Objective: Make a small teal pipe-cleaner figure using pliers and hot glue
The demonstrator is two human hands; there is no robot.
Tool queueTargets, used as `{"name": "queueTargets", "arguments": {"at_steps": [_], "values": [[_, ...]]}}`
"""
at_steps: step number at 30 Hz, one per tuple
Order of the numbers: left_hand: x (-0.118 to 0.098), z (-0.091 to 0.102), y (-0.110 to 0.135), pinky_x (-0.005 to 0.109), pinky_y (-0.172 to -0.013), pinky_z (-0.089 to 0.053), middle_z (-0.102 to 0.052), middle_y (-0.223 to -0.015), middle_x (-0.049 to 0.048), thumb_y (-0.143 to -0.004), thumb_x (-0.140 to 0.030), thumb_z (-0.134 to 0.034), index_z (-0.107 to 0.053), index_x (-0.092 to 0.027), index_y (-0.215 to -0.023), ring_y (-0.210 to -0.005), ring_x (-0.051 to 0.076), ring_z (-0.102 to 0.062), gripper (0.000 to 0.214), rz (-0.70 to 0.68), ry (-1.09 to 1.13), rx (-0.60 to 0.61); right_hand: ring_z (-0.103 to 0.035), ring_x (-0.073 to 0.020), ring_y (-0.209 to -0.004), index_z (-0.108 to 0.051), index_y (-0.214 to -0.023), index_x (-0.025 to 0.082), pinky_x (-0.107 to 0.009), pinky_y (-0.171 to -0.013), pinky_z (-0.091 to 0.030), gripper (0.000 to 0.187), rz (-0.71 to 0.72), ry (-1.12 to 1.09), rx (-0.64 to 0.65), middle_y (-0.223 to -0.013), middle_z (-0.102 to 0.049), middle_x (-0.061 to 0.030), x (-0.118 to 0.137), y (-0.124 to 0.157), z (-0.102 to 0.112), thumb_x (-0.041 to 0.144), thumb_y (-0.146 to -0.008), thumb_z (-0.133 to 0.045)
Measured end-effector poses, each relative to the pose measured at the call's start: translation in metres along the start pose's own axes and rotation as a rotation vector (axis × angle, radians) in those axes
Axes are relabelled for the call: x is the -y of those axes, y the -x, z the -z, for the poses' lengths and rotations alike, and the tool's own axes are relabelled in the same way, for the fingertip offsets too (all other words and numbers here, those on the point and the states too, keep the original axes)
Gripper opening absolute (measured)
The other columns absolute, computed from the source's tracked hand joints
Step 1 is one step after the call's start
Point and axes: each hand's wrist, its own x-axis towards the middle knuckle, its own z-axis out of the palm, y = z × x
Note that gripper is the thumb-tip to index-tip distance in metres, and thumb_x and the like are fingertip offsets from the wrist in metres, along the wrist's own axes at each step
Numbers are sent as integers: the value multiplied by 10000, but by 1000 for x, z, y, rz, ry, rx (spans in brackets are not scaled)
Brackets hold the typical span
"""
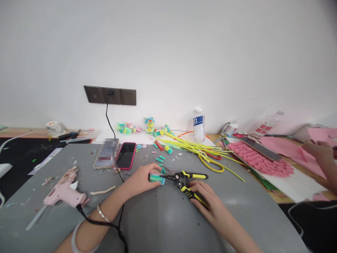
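Observation:
My left hand (pixel 140 181) is closed around a small teal roll (pixel 157 178) and holds it down on the grey mat (pixel 163 225). My right hand (pixel 207 202) grips the lower handle of yellow-and-black pliers (pixel 184 178). The pliers' jaws touch the end of the teal roll, and their handles are spread apart. Several short teal pieces (pixel 159 160) lie just beyond my left hand.
A pink glue gun (pixel 64 191) lies at the left, its black cord running under my left arm. Two phones (pixel 116 154) lie ahead, a bundle of yellow strips (pixel 200 149) and a bottle (pixel 198 124) farther back. Another person's hand (pixel 319 151) holds pink paper at the right edge.

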Motion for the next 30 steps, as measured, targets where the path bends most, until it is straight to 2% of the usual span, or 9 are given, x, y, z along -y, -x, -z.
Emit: {"name": "queueTargets", "arguments": {"at_steps": [4, 9, 14, 17, 21, 25, 30], "values": [[0, 0, -1, 312, -895, -519, -756, -1029, 34, -716, -153, -714, -599, -235, -1013, -1040, 227, -705, 329, -14, -5, 3, -553, -249, -1149, -560, -1042, 241, -407, -994, -468, 126, 9, 3, -12, -1228, -569, -110, 0, 0, 0, 271, -971, -460], [0, 4, 0, 324, -917, -491, -725, -1098, 55, -710, -172, -751, -598, -228, -1092, -1053, 227, -681, 415, -64, -74, 1, -581, -251, -1122, -589, -1012, 243, -400, -973, -488, 116, 10, 4, -47, -1199, -597, -103, -1, -1, -1, 272, -949, -495], [-2, 12, 1, 272, -745, -494, -749, -1051, 46, -800, -324, -712, -644, -216, -1044, -927, 204, -691, 275, -46, -11, 19, -580, -252, -1133, -604, -1021, 239, -403, -980, -484, 126, 14, -4, -62, -1206, -601, -108, -5, -1, -2, 272, -942, -512], [-3, 15, 0, 252, -644, -457, -762, -982, 39, -863, -339, -624, -661, -205, -1004, -809, 181, -673, 197, -39, -11, -33, -588, -255, -1128, -612, -1033, 238, -412, -980, -482, 136, 25, -7, -66, -1193, -614, -111, -6, -1, -3, 276, -938, -523], [-3, 16, -3, 246, -564, -394, -755, -842, 19, -912, -353, -534, -676, -196, -912, -690, 161, -628, 212, -57, -42, -158, -612, -255, -1093, -588, -1058, 236, -406, -950, -500, 150, 21, -18, -120, -1153, -641, -101, -6, 1, -4, 280, -922, -543], [-2, 17, -4, 248, -553, -374, -725, -752, 4, -931, -355, -501, -667, -193, -815, -654, 154, -598, 259, -100, -42, -238, -622, -249, -1085, -546, -1123, 239, -400, -945, -510, 217, -43, -22, -161, -1164, -643, -93, -4, 5, -7, 289, -912, -559], [-4, 17, -2, 247, -572, -383, -655, -652, -8, -938, -365, -495, -627, -185, -775, -632, 151, -577, 276, -110, 2, -296, -624, -249, -1091, -552, -1142, 243, -397, -946, -515, 223, -57, -17, -167, -1161, -645, -91, 0, 4, -7, 323, -935, -537]]}}
